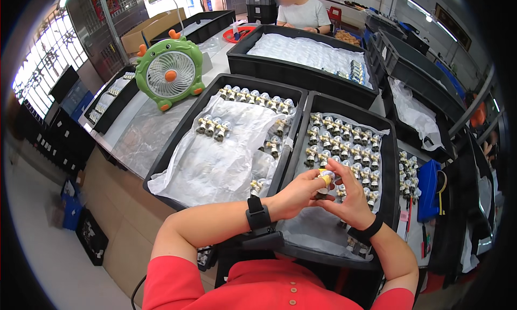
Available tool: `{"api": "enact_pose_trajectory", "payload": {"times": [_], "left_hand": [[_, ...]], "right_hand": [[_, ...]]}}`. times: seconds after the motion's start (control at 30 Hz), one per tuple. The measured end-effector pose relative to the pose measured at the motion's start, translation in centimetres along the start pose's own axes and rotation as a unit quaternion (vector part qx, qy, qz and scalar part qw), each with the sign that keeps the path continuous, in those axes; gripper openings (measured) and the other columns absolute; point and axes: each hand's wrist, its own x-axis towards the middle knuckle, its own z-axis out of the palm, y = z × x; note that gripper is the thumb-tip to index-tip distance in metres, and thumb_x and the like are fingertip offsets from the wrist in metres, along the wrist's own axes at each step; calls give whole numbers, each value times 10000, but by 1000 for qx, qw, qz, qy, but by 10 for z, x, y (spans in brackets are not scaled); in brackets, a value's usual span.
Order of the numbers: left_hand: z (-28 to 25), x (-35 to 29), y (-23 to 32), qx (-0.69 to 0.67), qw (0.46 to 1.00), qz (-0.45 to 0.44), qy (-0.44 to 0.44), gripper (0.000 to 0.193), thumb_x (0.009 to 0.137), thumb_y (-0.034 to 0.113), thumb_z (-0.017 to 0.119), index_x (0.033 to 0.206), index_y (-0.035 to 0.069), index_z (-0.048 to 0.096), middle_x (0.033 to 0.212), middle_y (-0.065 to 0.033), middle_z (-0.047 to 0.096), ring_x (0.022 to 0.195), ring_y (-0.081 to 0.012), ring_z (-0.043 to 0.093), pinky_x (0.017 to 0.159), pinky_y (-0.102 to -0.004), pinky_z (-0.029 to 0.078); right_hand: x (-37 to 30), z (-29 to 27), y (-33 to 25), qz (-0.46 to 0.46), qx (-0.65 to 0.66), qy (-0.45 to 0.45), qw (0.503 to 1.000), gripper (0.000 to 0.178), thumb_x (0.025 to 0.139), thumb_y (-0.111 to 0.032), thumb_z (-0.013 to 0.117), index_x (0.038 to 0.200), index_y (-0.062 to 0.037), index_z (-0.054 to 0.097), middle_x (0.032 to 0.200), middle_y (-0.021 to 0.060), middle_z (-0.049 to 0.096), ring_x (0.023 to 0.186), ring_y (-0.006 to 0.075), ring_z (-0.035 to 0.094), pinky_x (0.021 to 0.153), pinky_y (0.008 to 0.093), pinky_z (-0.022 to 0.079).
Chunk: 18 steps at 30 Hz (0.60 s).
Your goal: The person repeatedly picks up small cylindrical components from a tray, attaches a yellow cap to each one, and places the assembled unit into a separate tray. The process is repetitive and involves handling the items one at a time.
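Above the right-hand black tray (392, 148), a small figurine (325, 178) with white, yellow and dark parts is held between my two hands. My left hand (299, 194) pinches it from the left, fingers closed. Curled around its other side, my right hand (353, 198) has thumb and fingertips at the figurine. Rows of similar figurines (344, 129) stand in that tray on a pale sheet, partly hidden under my hands. The left-hand black tray (177, 143) has a row of figurines (257, 97) along its far side, with several more on its white sheet (215, 154).
A green animal-shaped fan (171, 76) stands beyond the left tray. Another black tray (301, 68) lies farther back, near a seated person (302, 14). On the right are more figurines (408, 173), a blue bin (429, 189) and stacked dark crates (414, 62).
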Motion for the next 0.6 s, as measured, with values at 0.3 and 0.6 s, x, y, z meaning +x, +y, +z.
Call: {"api": "enact_pose_trajectory", "payload": {"times": [0.3, 0.6], "left_hand": [[-3, 2, -3, 2, 1000, -4, 1, 372, 957, 262, 472, 1285, 94, 423, 1156, -59, 556, 1006, -188, 589, 849, -334, 472], [-3, 3, -3, 19, 1000, -14, 10, 379, 953, 270, 476, 1286, 97, 421, 1147, -54, 561, 990, -175, 591, 829, -320, 471]], "right_hand": [[-1, 2, 2, 4, 9, 4, 1000, 858, 623, -90, 797, 1363, -71, 363, 1204, 137, 523, 1087, 250, 541, 884, 339, 454], [-1, 2, -1, 9, 21, 0, 1000, 844, 632, -67, 781, 1364, -67, 362, 1196, 148, 521, 1094, 266, 543, 904, 347, 457]]}}
